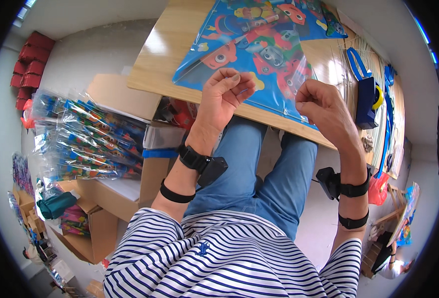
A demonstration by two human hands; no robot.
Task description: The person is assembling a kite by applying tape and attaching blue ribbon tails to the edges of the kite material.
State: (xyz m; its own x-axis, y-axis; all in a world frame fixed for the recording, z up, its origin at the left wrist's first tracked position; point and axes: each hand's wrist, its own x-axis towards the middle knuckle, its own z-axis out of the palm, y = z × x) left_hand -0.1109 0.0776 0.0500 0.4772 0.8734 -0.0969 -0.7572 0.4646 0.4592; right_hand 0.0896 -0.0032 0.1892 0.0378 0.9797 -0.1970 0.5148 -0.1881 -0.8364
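A flat clear plastic bag with a blue cartoon print of red and grey characters lies on the wooden table in front of me. My left hand is over the bag's near edge, palm turned inward, fingers curled and thumb close to the fingertips. To the right, my right hand is closed in a pinch beside the bag's near right corner. Whatever either hand may hold is too small or too transparent to make out. Both forearms carry black straps with black devices.
On the right of the table stands a blue tape dispenser with a yellow core, near blue straps and thin pale strips. Many packed bags are stacked on cardboard boxes at left. An open carton sits below them.
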